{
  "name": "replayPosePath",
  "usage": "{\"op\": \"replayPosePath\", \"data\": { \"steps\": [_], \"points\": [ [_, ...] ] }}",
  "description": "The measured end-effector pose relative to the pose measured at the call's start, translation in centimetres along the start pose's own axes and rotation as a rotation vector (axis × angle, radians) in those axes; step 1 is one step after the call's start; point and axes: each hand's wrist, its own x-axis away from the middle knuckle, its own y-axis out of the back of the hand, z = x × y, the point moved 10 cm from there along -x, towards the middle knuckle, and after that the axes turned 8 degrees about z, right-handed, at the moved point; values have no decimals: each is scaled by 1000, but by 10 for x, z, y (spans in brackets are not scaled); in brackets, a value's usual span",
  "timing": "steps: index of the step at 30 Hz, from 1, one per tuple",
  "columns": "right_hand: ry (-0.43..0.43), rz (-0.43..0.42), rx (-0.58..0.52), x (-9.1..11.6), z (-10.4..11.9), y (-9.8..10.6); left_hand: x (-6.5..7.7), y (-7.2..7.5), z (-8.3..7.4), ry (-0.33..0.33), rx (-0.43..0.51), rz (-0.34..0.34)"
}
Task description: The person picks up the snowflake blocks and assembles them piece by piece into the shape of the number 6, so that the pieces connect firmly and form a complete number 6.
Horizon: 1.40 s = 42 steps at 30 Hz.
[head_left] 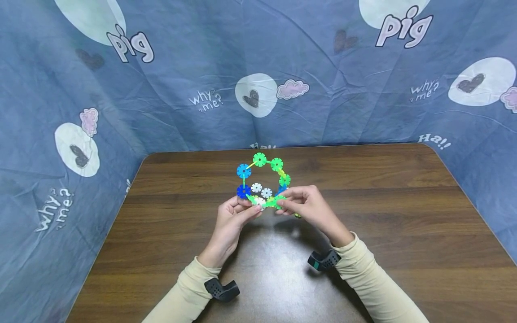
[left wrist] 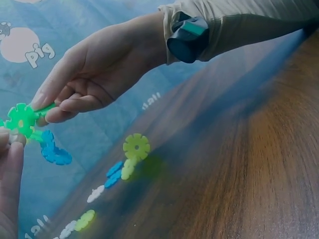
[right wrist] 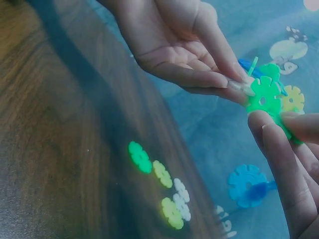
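Note:
Both hands hold up a ring of interlocking notched plastic discs [head_left: 260, 159] in green, blue, yellow and white, raised above the table. My left hand [head_left: 232, 220] pinches a whitish disc [right wrist: 240, 87] on the ring's near side between thumb and fingers. Beside it, my right hand [head_left: 308, 206] grips a green disc, thumb against fingers. Another green disc [right wrist: 264, 97] stands between the two hands, facing the right wrist camera. A dark blue disc [head_left: 243, 192] forms the ring's left side. Part of the ring's right side is hidden behind the right-hand fingers.
Loose discs lie on the brown wooden table [head_left: 161, 233] beyond the hands, among them a yellow-green disc [left wrist: 136, 147], a white disc [head_left: 256, 187] and a green disc [right wrist: 139, 157]. A blue printed cloth [head_left: 169, 89] hangs behind the table's far edge.

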Motion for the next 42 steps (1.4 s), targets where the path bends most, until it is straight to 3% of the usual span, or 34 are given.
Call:
{"op": "replayPosePath", "data": {
  "steps": [23,33,42],
  "points": [
    [-3,16,-16,-1,-2,-2,0,1,2,18,-52,3],
    [6,20,-98,-1,-2,-6,-1,3,7,50,-22,6],
    [21,15,-85,0,-2,-4,-1,2,8,55,-17,8]
  ]
}}
